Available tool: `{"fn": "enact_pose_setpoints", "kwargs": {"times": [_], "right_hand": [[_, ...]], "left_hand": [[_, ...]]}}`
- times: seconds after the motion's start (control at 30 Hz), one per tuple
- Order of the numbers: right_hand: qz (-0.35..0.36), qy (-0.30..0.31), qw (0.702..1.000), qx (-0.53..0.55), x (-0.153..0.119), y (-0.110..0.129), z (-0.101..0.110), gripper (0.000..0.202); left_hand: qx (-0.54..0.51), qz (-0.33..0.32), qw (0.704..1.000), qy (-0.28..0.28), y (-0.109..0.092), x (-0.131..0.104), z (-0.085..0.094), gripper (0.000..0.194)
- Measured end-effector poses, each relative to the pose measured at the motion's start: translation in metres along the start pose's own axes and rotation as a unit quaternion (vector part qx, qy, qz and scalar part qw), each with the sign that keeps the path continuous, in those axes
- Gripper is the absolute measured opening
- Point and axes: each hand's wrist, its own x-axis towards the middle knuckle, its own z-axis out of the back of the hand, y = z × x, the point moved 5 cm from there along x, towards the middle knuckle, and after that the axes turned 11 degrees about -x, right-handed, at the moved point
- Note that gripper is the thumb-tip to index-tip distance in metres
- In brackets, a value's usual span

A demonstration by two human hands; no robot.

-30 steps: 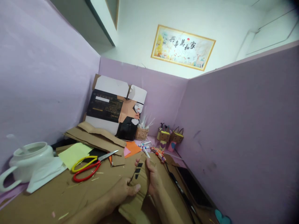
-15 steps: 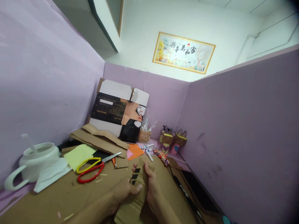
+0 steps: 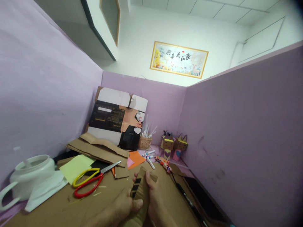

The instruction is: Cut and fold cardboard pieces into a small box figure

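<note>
Both hands hold a brown strip of cardboard (image 3: 142, 189) with black marks along its left edge, low in the middle of the view. My left hand (image 3: 124, 201) grips its left side, thumb on top. My right hand (image 3: 153, 195) is closed round the right side, with its thumb near the far end. The strip looks bent lengthwise between them, and its near end runs out of view. To the left lie scissors (image 3: 88, 183) with one yellow and one red handle, their blades pointing away to the right.
A white pot (image 3: 32, 178) stands at left beside white paper (image 3: 47, 189) and a green sheet (image 3: 77, 167). Behind are cardboard pieces (image 3: 99, 148), a flattened box (image 3: 109, 116), markers (image 3: 150, 162), a basket of sticks (image 3: 145, 142) and small cardboard figures (image 3: 168, 145). Purple partitions (image 3: 241, 126) enclose the table.
The view has tilted up slightly, so the hands and strip sit lower in it. Both hands keep their grip, and the strip appears more curved between them.
</note>
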Motion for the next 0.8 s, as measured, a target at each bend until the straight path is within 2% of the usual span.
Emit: {"fn": "enact_pose_setpoints", "kwargs": {"times": [0.1,0.17,0.27,0.37,0.57,0.7,0.8], "right_hand": [[-0.016,0.027,1.000,-0.003,-0.002,0.002,-0.004,0.034],[-0.013,0.032,0.999,-0.008,-0.002,0.006,-0.005,0.034],[0.029,0.024,0.999,-0.017,0.001,0.011,-0.002,0.034],[0.047,0.034,0.998,-0.034,0.004,0.008,-0.001,0.034],[0.015,0.065,0.997,-0.029,0.003,0.001,-0.004,0.032],[-0.004,0.097,0.994,-0.049,0.001,0.002,-0.005,0.034],[-0.035,0.085,0.990,-0.103,0.002,0.000,0.001,0.033]], "left_hand": [[0.023,0.002,1.000,-0.001,0.001,0.004,0.004,0.040],[0.046,-0.019,0.999,-0.017,-0.001,0.011,0.010,0.035],[0.069,-0.051,0.995,-0.056,-0.006,0.025,0.021,0.023],[0.063,-0.057,0.994,-0.069,-0.008,0.032,0.025,0.021],[0.012,-0.054,0.995,-0.085,-0.006,0.016,0.018,0.019],[-0.090,-0.041,0.991,-0.092,-0.018,0.004,0.015,0.026],[-0.145,-0.010,0.983,-0.109,-0.027,0.002,0.020,0.028]]}}
